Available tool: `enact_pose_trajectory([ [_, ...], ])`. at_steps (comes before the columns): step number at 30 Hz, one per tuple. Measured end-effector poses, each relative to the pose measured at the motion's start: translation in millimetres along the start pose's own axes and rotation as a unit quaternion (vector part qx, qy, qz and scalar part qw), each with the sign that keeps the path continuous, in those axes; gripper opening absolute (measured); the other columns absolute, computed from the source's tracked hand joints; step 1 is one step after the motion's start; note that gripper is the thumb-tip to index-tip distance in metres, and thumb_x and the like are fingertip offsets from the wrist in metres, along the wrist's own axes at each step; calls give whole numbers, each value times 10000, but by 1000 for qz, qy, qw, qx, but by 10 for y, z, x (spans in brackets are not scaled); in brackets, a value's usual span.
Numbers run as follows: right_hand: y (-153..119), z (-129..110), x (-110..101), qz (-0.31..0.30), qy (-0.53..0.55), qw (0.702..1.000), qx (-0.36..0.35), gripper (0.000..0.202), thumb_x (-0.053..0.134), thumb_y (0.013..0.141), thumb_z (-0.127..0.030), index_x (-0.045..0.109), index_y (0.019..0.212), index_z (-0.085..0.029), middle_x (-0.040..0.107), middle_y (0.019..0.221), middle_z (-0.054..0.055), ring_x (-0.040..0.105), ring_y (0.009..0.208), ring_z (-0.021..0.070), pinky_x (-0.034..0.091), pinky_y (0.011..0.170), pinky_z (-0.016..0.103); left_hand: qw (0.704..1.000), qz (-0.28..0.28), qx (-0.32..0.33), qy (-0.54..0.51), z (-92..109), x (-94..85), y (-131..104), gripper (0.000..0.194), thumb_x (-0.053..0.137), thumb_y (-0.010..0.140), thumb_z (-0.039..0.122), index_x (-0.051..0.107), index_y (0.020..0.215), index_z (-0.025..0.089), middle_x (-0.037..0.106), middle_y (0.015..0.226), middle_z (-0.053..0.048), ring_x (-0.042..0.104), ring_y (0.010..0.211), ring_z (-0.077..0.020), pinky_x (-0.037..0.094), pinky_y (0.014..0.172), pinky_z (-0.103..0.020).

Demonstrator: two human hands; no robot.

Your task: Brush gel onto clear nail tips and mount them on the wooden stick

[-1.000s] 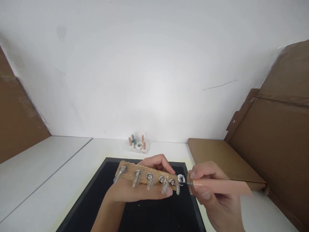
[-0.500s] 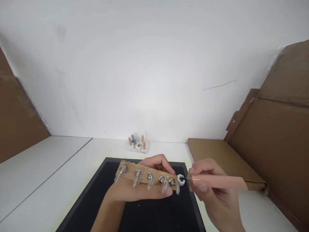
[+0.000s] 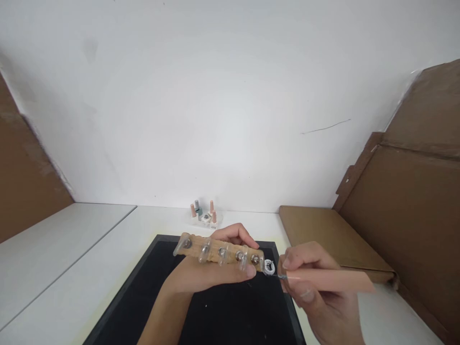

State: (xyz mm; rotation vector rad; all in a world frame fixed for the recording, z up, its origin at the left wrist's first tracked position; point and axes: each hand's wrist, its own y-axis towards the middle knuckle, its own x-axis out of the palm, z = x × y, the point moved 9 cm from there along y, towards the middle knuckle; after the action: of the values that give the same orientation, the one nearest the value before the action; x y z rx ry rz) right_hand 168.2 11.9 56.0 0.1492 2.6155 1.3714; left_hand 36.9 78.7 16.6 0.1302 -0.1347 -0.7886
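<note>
My left hand [image 3: 215, 275] is closed round a narrow wooden strip [image 3: 212, 249]. Several clear nail tips [image 3: 204, 251] sit along the strip on round metal mounts and jut out at an angle. Just past the strip's right end is a small white round piece [image 3: 269, 267] with dark marks in its middle; what holds it up is hidden. My right hand [image 3: 316, 287] pinches a nail polish brush [image 3: 330, 280] by its long pink cap. Its thin bristle end points left, close to the rightmost nail tip and the lower edge of the white piece; whether it touches cannot be seen.
A black mat [image 3: 215, 311] lies beneath my hands on the white table [image 3: 108, 244]. Behind it stands a clear holder [image 3: 204, 224] with several nail polish bottles [image 3: 213, 218]. Cardboard [image 3: 323, 230] lies at the right, and brown cardboard panels rise on both sides.
The wooden strip has lifted slightly and turned, changing the nail tips' angle. The brush end has left the middle of the white piece and moved down; my right hand has shifted slightly right.
</note>
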Motion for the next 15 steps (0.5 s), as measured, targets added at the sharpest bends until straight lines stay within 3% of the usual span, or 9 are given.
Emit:
enact_pose_trajectory([
  [10, 3, -13, 42, -25, -10, 1000, 3, 308, 613, 945, -398, 694, 707, -220, 652, 740, 22, 523, 485, 90, 411, 428, 224, 1000, -14, 0, -1, -19, 26, 2, 305, 829, 777, 338, 620, 933, 181, 625, 776, 21, 473, 625, -87, 365, 574, -212],
  [15, 20, -23, 38, -22, -16, 1000, -9, 282, 615, 947, -381, 723, 734, -230, 664, 749, 26, 591, 552, 108, 444, 443, 211, 1000, -17, 5, 1, -10, 41, -1, 296, 827, 776, 337, 623, 928, 187, 610, 745, 27, 464, 612, -93, 368, 560, -212],
])
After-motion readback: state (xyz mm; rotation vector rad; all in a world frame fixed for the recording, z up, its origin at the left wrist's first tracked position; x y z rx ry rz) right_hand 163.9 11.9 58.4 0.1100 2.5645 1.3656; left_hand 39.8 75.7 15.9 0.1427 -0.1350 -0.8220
